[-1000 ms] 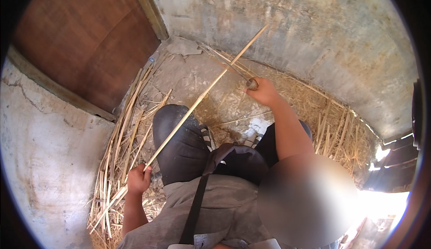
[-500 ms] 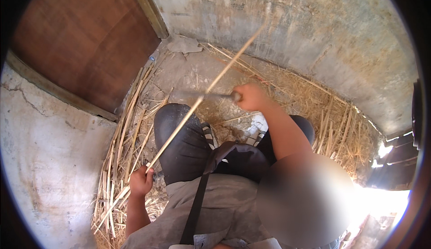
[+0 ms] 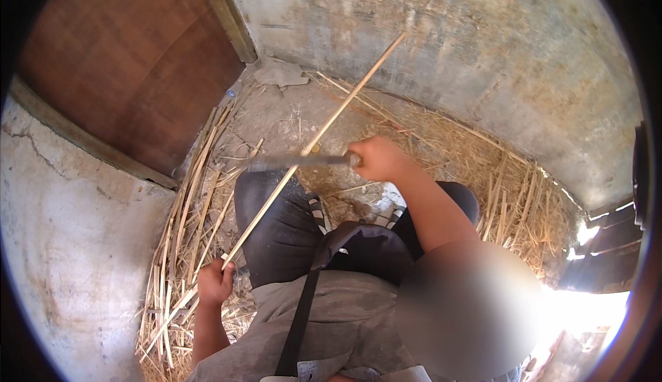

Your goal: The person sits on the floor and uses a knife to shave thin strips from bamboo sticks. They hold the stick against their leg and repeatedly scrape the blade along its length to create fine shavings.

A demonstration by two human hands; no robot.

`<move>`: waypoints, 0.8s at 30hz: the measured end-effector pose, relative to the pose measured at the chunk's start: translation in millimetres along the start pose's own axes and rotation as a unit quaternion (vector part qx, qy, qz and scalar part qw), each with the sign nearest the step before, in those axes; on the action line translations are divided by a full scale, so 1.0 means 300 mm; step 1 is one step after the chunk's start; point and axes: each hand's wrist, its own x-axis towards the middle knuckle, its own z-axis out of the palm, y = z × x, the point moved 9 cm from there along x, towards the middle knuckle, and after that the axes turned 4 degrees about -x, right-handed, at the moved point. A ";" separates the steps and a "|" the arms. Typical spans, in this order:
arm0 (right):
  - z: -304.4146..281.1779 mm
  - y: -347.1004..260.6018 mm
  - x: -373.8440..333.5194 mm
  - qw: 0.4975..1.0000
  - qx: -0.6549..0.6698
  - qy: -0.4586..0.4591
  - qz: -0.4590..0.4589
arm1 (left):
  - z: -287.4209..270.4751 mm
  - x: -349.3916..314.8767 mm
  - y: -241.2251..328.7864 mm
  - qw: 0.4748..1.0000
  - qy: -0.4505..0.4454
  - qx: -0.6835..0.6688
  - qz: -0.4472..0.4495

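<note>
L hand [image 3: 215,282] gripped cane [image 3: 314,141] end, R hand [image 3: 376,158] clenched on blade [image 3: 296,163], now swung back across cane vs. earlier, mid-stroke.

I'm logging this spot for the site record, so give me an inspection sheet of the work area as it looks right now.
Surface: bare concrete floor, dusty, strewn with straw.
Job's things: long cane slanting up from low left toward the far wall; blade tool held level across it, blurred.
Clutter: split cane strips piled along the left wall; loose straw along the right.
Grips: left hand closed on the cane's lower end; right hand closed on the tool's handle.
Cables: nothing seen; only a black strap across the torso.
Surroundings: brown wooden door, cracked plaster walls, bright sunlight at lower right.
</note>
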 end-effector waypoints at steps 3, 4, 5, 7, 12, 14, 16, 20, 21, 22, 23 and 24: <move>0.001 -0.077 0.006 0.997 -0.048 -0.019 -0.058 | -0.007 -0.005 0.015 1.000 -0.001 -0.001 0.015; 0.000 -0.089 0.004 0.996 -0.061 -0.018 -0.069 | -0.005 -0.005 0.014 1.000 -0.002 -0.003 0.015; -0.007 -0.041 0.003 0.999 -0.036 0.003 -0.033 | 0.000 -0.008 0.012 1.000 -0.004 -0.005 0.016; -0.026 0.116 -0.012 0.998 0.010 0.047 0.042 | 0.017 -0.011 -0.016 1.000 0.000 -0.025 0.007; -0.129 0.325 -0.070 0.961 0.116 0.138 0.209 | 0.045 0.003 -0.050 0.999 0.009 -0.035 -0.003; -0.138 0.310 -0.078 0.963 0.111 0.136 0.206 | 0.039 0.003 -0.042 0.999 0.003 -0.044 -0.007; -0.119 0.245 -0.068 0.969 0.092 0.136 0.183 | 0.038 0.003 -0.041 0.999 -0.003 -0.050 -0.013; -0.044 0.066 -0.015 0.998 0.025 0.049 0.024 | 0.024 -0.001 -0.011 0.999 -0.004 -0.034 -0.002; -0.023 0.015 -0.010 1.000 -0.007 0.029 -0.008 | 0.013 0.000 0.005 1.000 -0.002 -0.024 0.008; -0.006 -0.036 -0.007 0.998 -0.040 0.009 -0.040 | 0.006 -0.002 0.013 1.000 -0.002 -0.019 0.008; -0.015 -0.072 -0.007 0.997 -0.060 -0.008 -0.045 | -0.001 -0.004 0.019 1.000 -0.001 -0.013 0.009; -0.016 -0.050 0.003 0.998 -0.055 -0.009 -0.022 | -0.008 -0.004 0.021 1.000 0.000 -0.008 0.009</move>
